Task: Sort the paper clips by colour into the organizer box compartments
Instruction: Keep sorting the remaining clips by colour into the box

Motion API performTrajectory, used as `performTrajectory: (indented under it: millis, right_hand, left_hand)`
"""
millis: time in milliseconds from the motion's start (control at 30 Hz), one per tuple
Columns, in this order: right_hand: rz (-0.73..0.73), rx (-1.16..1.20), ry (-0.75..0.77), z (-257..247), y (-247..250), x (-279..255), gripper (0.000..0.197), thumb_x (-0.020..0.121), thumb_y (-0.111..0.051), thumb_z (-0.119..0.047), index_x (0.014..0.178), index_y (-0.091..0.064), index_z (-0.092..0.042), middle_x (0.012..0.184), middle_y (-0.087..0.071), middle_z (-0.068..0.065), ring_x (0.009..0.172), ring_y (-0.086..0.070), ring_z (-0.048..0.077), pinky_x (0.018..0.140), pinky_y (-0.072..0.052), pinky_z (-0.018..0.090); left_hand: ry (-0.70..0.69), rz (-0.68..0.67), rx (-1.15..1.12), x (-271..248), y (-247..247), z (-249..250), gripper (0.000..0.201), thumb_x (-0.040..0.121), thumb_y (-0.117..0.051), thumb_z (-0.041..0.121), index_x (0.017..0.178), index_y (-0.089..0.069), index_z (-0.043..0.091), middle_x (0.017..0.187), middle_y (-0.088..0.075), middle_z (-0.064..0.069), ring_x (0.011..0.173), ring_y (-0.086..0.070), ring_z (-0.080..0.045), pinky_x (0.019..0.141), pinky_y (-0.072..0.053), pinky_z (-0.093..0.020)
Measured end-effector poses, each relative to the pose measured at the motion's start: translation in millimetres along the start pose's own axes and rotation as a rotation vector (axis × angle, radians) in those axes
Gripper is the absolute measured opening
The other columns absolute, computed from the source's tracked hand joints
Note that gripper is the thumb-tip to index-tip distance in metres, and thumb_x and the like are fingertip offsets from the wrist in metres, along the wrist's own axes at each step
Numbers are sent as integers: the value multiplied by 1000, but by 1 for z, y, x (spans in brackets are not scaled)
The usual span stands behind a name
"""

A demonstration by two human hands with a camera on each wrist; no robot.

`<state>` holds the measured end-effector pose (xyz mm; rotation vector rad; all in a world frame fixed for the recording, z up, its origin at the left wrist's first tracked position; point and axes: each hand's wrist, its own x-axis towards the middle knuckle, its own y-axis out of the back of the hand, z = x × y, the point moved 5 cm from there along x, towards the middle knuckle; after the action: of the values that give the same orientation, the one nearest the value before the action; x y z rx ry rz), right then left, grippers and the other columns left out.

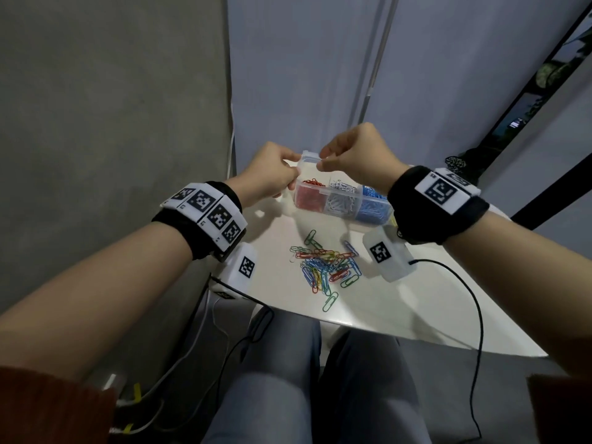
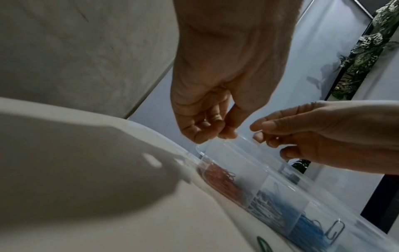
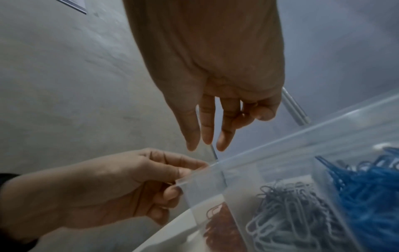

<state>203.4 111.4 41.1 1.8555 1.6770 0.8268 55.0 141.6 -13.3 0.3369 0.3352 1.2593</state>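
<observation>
A small white table (image 1: 400,302) stands pushed against a bare grey plaster wall (image 1: 112,91) and pale panelled doors (image 1: 320,75) in what appears to be a room of a home; trailing potted plants (image 2: 367,51) line a dark-framed shelf (image 1: 525,100) to the right.

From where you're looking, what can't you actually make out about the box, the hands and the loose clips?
- Right end of the organizer box: head view, hidden behind the right wristband.
- Whether the right hand pinches the raised lid or only touches it: fingertips overlap in every view.
- What the left hand grips exactly: its own fingers cover the box corner.
- Count of loose paper clips: tangled, too small.
</observation>
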Motion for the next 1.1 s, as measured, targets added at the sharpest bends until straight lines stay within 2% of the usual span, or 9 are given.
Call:
performTrajectory:
  millis: [100,233,367,467,533,700,833,933,1100]
  right_hand:
    - [-49,-21,129,-6,-5,-18,8,75,-78,-6,82,-74,-9,62,-55,0,43,-40,0,47,-32,11]
    - [-328,-193,361,-14,-27,-53,17,76,-69,0,82,-76,-14,62,-59,-6,53,-46,1,53,-34,11]
    - [-509,-378,419,-6,-49,-74,18,79,-72,-8,96,-76,-13,83,-70,-2,65,-52,-5,58,-36,7]
    - [-591,-509,366,2,-56,-81,37,77,-78,-28,112,-70,-17,97,-65,-5,80,-55,8,68,-42,17]
    - [-604,-578,354,6,-56,-83,38,77,-78,-32,111,-69,-17,99,-64,-4,86,-57,14,73,-47,25]
    - [-547,-456,236,23,-46,-79,12,81,-75,-12,93,-75,-10,91,-72,1,77,-62,11,67,-48,15]
    - [-455,-227,84,33,-28,-75,9,77,-78,-7,86,-78,-6,78,-73,0,65,-64,7,62,-54,21]
    - [-415,11,-54,41,-18,-75,4,76,-79,-6,79,-78,-6,61,-70,-4,50,-56,3,49,-44,17]
    - [-420,229,-233,50,-12,-76,6,80,-72,1,82,-72,7,64,-70,7,53,-54,12,50,-45,21]
  left_hand:
    - [11,-8,-36,2,1,-3,39,95,-54,5,134,-52,5,60,-55,-5,50,-41,-13,48,-36,-25]
    - [26,-15,-95,2,1,-7,37,95,-54,5,132,-55,6,58,-54,-4,48,-38,-13,48,-35,-25]
    - [42,-23,-124,2,0,-7,37,96,-51,3,133,-55,6,57,-50,-6,48,-34,-13,47,-31,-24]
    - [50,-21,-132,1,0,-7,38,97,-50,3,134,-53,5,57,-49,-7,48,-33,-14,47,-29,-25]
    - [53,-19,-136,1,-1,-8,38,97,-51,4,135,-52,5,57,-50,-7,48,-33,-14,47,-29,-26]
    - [53,-15,-132,2,-1,-8,40,97,-51,4,137,-50,4,58,-50,-7,48,-33,-14,47,-29,-25]
    - [53,-16,-130,3,-1,-9,40,97,-51,4,137,-50,4,56,-50,-6,47,-33,-14,45,-29,-24]
    - [53,-13,-129,3,-1,-9,40,97,-52,5,136,-51,5,55,-51,-5,47,-34,-14,46,-29,-24]
    - [52,-10,-118,3,-2,-9,40,97,-52,5,136,-51,6,57,-51,-6,48,-35,-14,48,-31,-25]
